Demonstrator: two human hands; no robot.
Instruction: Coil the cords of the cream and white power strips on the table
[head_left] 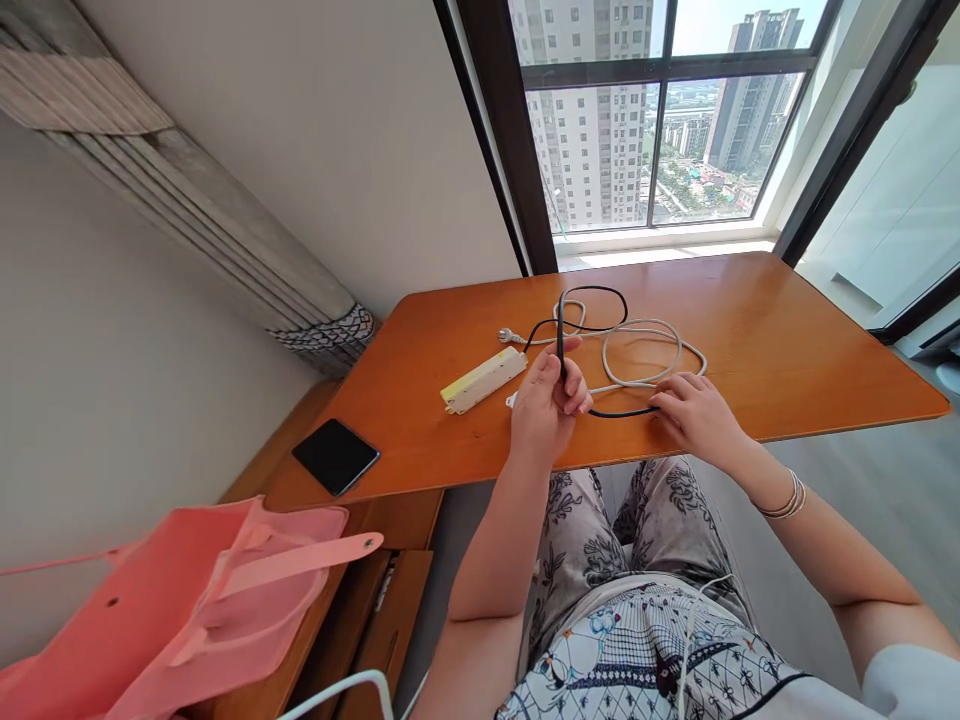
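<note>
My left hand (551, 402) is closed around a black cable (561, 325), which rises in a loop above its fingers. The fingers of my right hand (691, 412) pinch the same cable's lower stretch near the table's front edge. From the black cable one run leads to a white power strip (486, 380) with a yellowish side, lying left of my left hand. Behind both hands a white cord (679, 345) lies in loose loops, and a plug (510, 336) rests near the strip's far end. A small white piece (511, 400) shows partly behind my left hand.
A dark phone (335, 457) lies at the left end of the wooden table (810, 350). A pink bag (195, 580) stands at the lower left on a wooden cabinet. Beyond the table are a window (660, 150) and a tied curtain (225, 230).
</note>
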